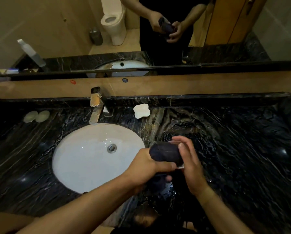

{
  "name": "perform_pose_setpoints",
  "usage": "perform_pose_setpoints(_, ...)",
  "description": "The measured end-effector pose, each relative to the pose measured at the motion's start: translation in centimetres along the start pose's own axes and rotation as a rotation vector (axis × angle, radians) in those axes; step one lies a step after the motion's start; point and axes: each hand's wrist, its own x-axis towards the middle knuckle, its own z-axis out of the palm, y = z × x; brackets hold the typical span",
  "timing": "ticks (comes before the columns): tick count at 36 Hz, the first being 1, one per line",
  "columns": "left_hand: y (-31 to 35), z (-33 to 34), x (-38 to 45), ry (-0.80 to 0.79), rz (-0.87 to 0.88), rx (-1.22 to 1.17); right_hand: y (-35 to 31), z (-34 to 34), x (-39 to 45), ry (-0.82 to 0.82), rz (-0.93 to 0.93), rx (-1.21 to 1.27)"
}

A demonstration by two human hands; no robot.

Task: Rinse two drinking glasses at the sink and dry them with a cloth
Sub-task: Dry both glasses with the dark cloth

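Black marble counter (242, 141) w/ white sink (84, 159), faucet (95, 107) behind, soap dish (141, 111) near it. Glass (172, 153) is over counter, right of sink, wrapped in dark cloth (160, 152). Left hand (146, 168) grips cloth; right hand (190, 164) holds glass, fingers curled around.

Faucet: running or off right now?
Off, as far as visible: no stream falls from the faucet spout into the white basin, whose surface shows no running water.
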Motion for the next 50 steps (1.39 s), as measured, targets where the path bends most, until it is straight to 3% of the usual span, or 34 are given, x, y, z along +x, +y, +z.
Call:
perform_pose_setpoints(3, -0.3, 0.4, -0.3, 0.022, 0.012, 0.079, -0.3, 0.3, 0.3, 0.098, -0.079, -0.073)
perform_pose_setpoints(6, -1.3, 0.4, -0.3, 0.078, 0.245, 0.641, -1.5, 0.6, 0.6, 0.162, 0.134, 0.021)
perform_pose_setpoints(8, -1.9, -0.3, -0.4, -0.001, 0.429, 1.079, -2.7, 0.2, 0.8, 0.058, 0.453, 0.111)
perform_pose_setpoints(10, -2.6, -1.7, -0.5, -0.165, 0.752, 1.425, -3.3, -0.6, 0.9, -0.134, 0.708, 0.030)
perform_pose_setpoints(13, -3.4, -4.2, 0.2, -0.412, 1.150, 1.782, -3.2, -1.3, 0.7, -0.335, 0.843, -0.154)
perform_pose_setpoints(16, -3.3, -5.0, 1.0, -0.448, 1.204, 1.828, -3.2, -1.1, 0.9, -0.355, 0.844, -0.060)
perform_pose_setpoints(18, -3.2, -4.5, 1.1, -0.341, 1.063, 1.766, -2.9, -1.0, 0.9, -0.297, 0.736, 0.085)
perform_pose_setpoints(19, -2.9, -3.9, 1.0, -0.249, 0.912, 1.632, -2.5, -0.9, 0.7, -0.262, 0.653, 0.178)
perform_pose_setpoints(20, -2.3, -3.2, 0.8, -0.149, 0.719, 1.421, -2.0, -0.7, 0.4, -0.226, 0.565, 0.264)
perform_pose_setpoints(22, -0.9, -1.8, 0.5, -0.045, 0.320, 0.774, -0.8, -0.2, -0.3, -0.140, 0.370, 0.326)
perform_pose_setpoints(24, 0.0, -0.9, 0.2, -0.057, 0.102, 0.208, -0.2, 0.2, -0.7, -0.066, 0.151, 0.213)
perform_pose_setpoints(27, -0.1, -0.5, -0.7, -0.114, -0.029, -0.027, -0.1, 0.1, -0.5, 0.035, -0.167, -0.004)
perform_pose_setpoints(29, -0.2, -0.3, -0.8, -0.112, -0.005, 0.052, -0.2, 0.2, -0.2, 0.084, -0.210, -0.051)
perform_pose_setpoints(31, -0.6, -0.5, -0.6, -0.044, 0.169, 0.440, -1.1, 0.5, -0.1, 0.098, -0.057, -0.021)
perform_pose_setpoints(33, -1.1, -1.3, -0.5, -0.056, 0.451, 0.991, -2.2, 0.4, 0.0, 0.077, 0.277, 0.098)
perform_pose_setpoints(36, -1.8, -4.0, 0.4, -0.356, 0.947, 1.553, -2.9, -0.7, 0.0, -0.187, 0.798, 0.082)
perform_pose_setpoints(39, -2.1, -6.0, 1.3, -0.573, 1.125, 1.795, -2.0, -1.2, -0.3, -0.368, 0.952, 0.021)
perform_pose_setpoints(42, -1.9, -5.7, 1.4, -0.525, 1.099, 1.754, -1.7, -1.0, -0.4, -0.365, 0.863, 0.127)
perform_pose_setpoints(44, -1.9, -4.7, 1.2, -0.371, 0.860, 1.476, -1.2, -0.8, -0.5, -0.284, 0.674, 0.231)
perform_pose_setpoints(46, -1.2, -3.5, 0.9, -0.203, 0.431, 0.998, -0.2, -0.4, -1.0, -0.172, 0.413, 0.251)
perform_pose_setpoints(48, -0.5, -2.5, 0.6, -0.162, 0.098, 0.365, 0.6, -0.1, -1.5, -0.074, 0.083, 0.092)
perform_pose_setpoints(50, -0.3, -1.7, 0.1, -0.174, -0.104, -0.003, 1.0, -0.3, -1.8, -0.025, -0.196, -0.071)
